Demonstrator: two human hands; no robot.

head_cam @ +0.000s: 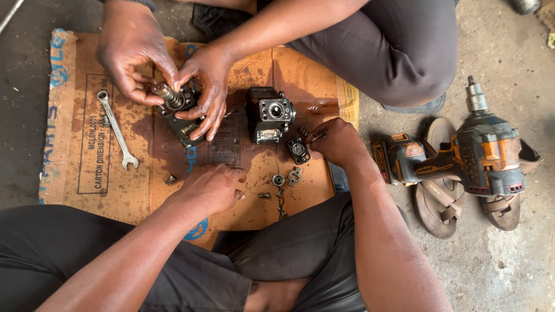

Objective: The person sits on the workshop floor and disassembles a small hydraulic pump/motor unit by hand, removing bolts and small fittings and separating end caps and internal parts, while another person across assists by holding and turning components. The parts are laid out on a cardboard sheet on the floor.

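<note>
Down low, right hand pinching small spring lying crosswise, left hand loosely curled, empty.

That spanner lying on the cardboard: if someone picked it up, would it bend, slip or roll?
The spanner looks like solid bright metal, so probably stiff and heavy for its slim size. It lies flat, so rolling seems unlikely. The cardboard is oil-stained, so it may feel slippery.

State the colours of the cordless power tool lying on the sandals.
Orange and dark grey body, silver metal nose; the power tool shows best in the head view.
</note>
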